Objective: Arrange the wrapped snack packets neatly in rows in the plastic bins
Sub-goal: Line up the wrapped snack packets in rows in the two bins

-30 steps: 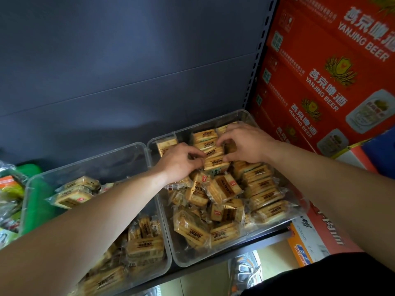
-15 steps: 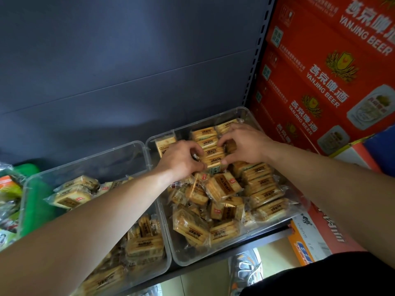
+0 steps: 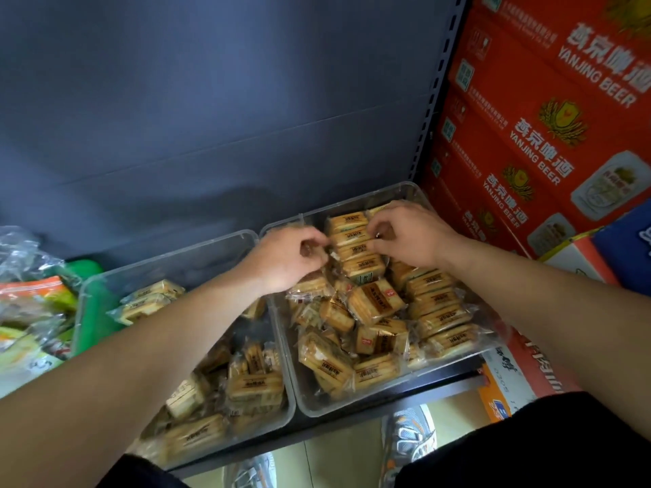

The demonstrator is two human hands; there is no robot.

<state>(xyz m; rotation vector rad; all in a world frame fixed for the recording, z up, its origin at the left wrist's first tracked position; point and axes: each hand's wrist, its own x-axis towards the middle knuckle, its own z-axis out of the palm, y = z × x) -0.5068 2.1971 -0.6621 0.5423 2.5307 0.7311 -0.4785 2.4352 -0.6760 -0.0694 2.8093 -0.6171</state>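
Two clear plastic bins stand side by side on a dark shelf. The right bin (image 3: 415, 189) holds several tan wrapped snack packets: a neat row (image 3: 436, 304) along its right side, a short row (image 3: 352, 241) at the back, and a loose heap (image 3: 373, 301) in the middle. My left hand (image 3: 289, 258) pinches the left end of a packet in the back row. My right hand (image 3: 408, 234) pinches the same row from the right. The left bin (image 3: 169, 262) holds several packets (image 3: 253, 382) lying untidily, partly hidden by my left forearm.
Red Yanjing Beer cartons (image 3: 549, 110) are stacked right of the shelf upright (image 3: 433, 93). A green bin (image 3: 88, 272) with bagged goods (image 3: 31, 304) sits at the far left. The dark back panel (image 3: 211, 100) rises behind the bins. My shoes (image 3: 408, 434) show below the shelf edge.
Both hands have shifted slightly toward the back of the right bin and drawn closer together on the back row of packets.
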